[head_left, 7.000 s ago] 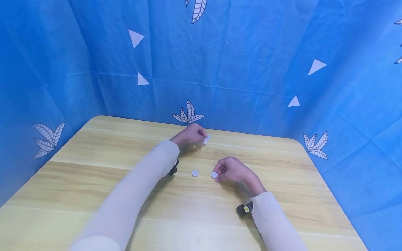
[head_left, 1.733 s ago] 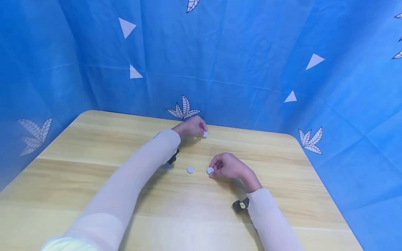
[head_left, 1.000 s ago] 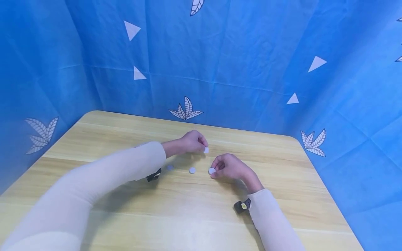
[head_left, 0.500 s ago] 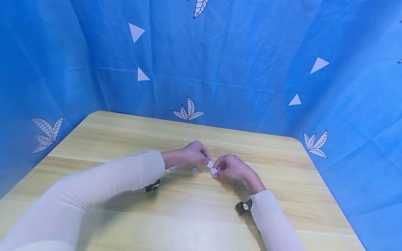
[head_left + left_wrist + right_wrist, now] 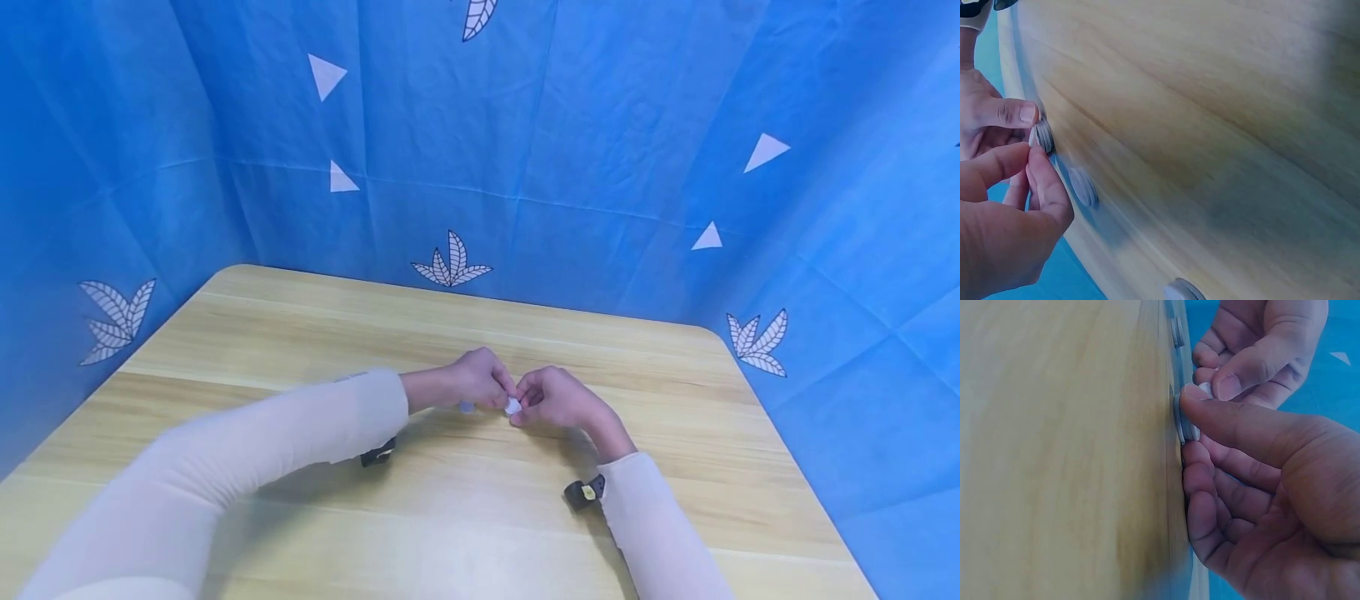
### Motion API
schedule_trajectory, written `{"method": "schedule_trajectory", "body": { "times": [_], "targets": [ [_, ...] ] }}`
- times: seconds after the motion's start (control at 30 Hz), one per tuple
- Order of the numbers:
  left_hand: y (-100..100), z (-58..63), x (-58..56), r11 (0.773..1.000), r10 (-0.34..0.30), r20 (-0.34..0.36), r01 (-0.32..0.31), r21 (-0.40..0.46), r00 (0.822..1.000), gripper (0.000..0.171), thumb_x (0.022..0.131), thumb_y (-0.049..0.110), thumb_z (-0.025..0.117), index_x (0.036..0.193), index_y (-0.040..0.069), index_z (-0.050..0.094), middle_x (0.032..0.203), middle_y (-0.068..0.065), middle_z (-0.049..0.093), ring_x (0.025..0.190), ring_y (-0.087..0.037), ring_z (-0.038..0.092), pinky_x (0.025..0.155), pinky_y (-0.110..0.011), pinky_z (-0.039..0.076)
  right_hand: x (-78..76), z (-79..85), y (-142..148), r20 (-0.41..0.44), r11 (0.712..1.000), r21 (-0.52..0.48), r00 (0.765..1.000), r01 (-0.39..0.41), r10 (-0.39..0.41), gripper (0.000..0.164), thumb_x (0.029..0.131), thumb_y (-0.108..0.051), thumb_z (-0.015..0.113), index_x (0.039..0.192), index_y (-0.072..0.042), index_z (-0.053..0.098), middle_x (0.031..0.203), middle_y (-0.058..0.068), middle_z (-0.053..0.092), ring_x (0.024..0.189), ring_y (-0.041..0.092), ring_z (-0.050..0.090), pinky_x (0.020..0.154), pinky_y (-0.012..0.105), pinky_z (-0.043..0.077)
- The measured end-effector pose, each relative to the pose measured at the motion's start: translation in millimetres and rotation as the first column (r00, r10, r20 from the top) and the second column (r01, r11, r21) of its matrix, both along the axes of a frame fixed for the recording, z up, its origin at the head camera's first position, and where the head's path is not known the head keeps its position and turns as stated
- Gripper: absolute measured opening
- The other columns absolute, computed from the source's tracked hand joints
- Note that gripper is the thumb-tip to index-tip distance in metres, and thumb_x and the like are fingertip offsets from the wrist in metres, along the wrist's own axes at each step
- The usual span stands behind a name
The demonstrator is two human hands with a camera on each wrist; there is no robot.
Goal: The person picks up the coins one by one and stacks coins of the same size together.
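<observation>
My left hand (image 5: 480,379) pinches a thin white disc (image 5: 1206,389) between thumb and fingertip, right at a short stack of round discs (image 5: 1044,136). Around that stack, my right hand (image 5: 557,397) keeps its thumb on one side and its fingers on the other, low against the tabletop. Both hands' fingertips nearly meet there, so the stack is partly covered in the head view. A second stack of discs (image 5: 1084,187) stands close by on the left-hand side.
A third stack of discs (image 5: 1183,292) shows at the bottom of the left wrist view; the left arm hides it in the head view. The wooden table (image 5: 465,533) runs back to a blue curtain (image 5: 600,125).
From the table's far side, my left hand has come nearer with a disc, reaching the stack at my right hand. The right hand has stayed in place around its stack.
</observation>
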State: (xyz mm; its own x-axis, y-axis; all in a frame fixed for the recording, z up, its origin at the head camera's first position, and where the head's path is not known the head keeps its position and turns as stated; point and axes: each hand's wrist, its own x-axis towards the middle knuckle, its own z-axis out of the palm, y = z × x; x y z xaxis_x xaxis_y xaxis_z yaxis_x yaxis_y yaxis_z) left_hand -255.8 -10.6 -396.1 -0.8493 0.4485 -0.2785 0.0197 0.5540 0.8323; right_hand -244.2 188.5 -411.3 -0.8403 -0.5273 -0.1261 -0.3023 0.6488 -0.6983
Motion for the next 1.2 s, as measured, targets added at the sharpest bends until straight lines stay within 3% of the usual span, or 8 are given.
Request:
{"method": "schedule_trajectory", "body": {
  "times": [0.4, 0.57, 0.67, 0.8, 0.9, 1.07, 1.2],
  "targets": [
    [-3, 3.8, 2.6, 0.999, 0.043, -0.016, -0.043, 0.002, 0.999, 0.02, 0.08, -0.01, 0.074, 0.097, 0.001, 0.073, 0.087, -0.006, 0.071, 0.077, -0.019, 0.068, 0.07, -0.029, 0.06, -0.1, 3.6, 0, 0.021, 1.0, -0.012, 1.0, 0.002, -0.001, 0.023, 0.082, -0.016, 0.087, 0.099, -0.008, 0.073, 0.087, -0.001, 0.071, 0.083, 0.014, 0.065, 0.081, 0.033, 0.054],
    [-10, 3.5, 0.9, 0.998, 0.004, -0.113, -0.011, -0.063, 0.994, 0.021, 0.079, -0.007, 0.077, 0.098, 0.002, 0.072, 0.087, -0.005, 0.069, 0.077, -0.019, 0.066, 0.067, -0.028, 0.058, 0.2, 4.8, 0, 0.022, 1.0, -0.015, 1.0, -0.002, 0.003, 0.023, 0.082, -0.016, 0.087, 0.098, -0.008, 0.073, 0.086, -0.001, 0.071, 0.082, 0.015, 0.064, 0.08, 0.033, 0.053],
    [-12, 1.4, 0.4, 0.987, -0.102, -0.233, 0.069, -0.146, 0.967, 0.024, 0.076, -0.006, 0.083, 0.097, 0.0, 0.074, 0.088, -0.005, 0.071, 0.08, -0.017, 0.066, 0.072, -0.026, 0.057, 0.3, 4.7, 0, 0.02, 1.0, -0.023, 1.0, -0.012, 0.013, 0.024, 0.081, -0.015, 0.088, 0.099, -0.007, 0.073, 0.087, 0.0, 0.071, 0.082, 0.015, 0.065, 0.08, 0.034, 0.054],
    [-10, -2.5, 1.4, 0.952, -0.246, -0.347, 0.157, -0.263, 0.905, 0.026, 0.073, 0.002, 0.09, 0.096, 0.001, 0.076, 0.092, -0.004, 0.075, 0.088, -0.016, 0.067, 0.08, -0.025, 0.057, -0.5, 3.0, 1, 0.021, 0.999, -0.034, 1.0, -0.017, 0.017, 0.025, 0.08, -0.011, 0.088, 0.099, -0.006, 0.073, 0.087, 0.001, 0.071, 0.082, 0.015, 0.065, 0.08, 0.033, 0.055],
    [-8, -4.1, 3.4, 0.94, -0.286, -0.382, 0.179, -0.292, 0.879, 0.023, 0.073, 0.007, 0.091, 0.091, 0.003, 0.078, 0.09, -0.003, 0.075, 0.088, -0.017, 0.068, 0.08, -0.026, 0.057, -0.8, 1.5, 2, 0.02, 0.999, -0.032, 1.0, -0.013, 0.014, 0.023, 0.079, -0.008, 0.088, 0.097, -0.007, 0.073, 0.086, -0.001, 0.071, 0.082, 0.015, 0.066, 0.081, 0.032, 0.055],
    [-4, -6.2, 5.8, 0.94, -0.305, -0.415, 0.199, -0.279, 0.857, 0.017, 0.074, 0.008, 0.091, 0.084, 0.004, 0.078, 0.081, -0.002, 0.074, 0.08, -0.014, 0.067, 0.075, -0.026, 0.057, -0.2, 0.6, 1, 0.014, 0.999, -0.032, 1.0, -0.011, 0.011, 0.021, 0.079, -0.006, 0.087, 0.094, -0.008, 0.073, 0.085, -0.002, 0.071, 0.082, 0.015, 0.066, 0.081, 0.033, 0.056],
    [-1, -6.7, 7.0, 0.941, -0.3, -0.409, 0.198, -0.274, 0.862, 0.013, 0.076, 0.007, 0.089, 0.083, 0.005, 0.078, 0.077, 0.001, 0.072, 0.076, -0.012, 0.063, 0.073, -0.025, 0.055, 0.5, 0.8, 1, 0.01, 0.999, -0.035, 1.0, -0.011, 0.011, 0.02, 0.079, -0.005, 0.087, 0.094, -0.008, 0.073, 0.084, -0.002, 0.071, 0.082, 0.014, 0.066, 0.081, 0.033, 0.056]
  ]
}}
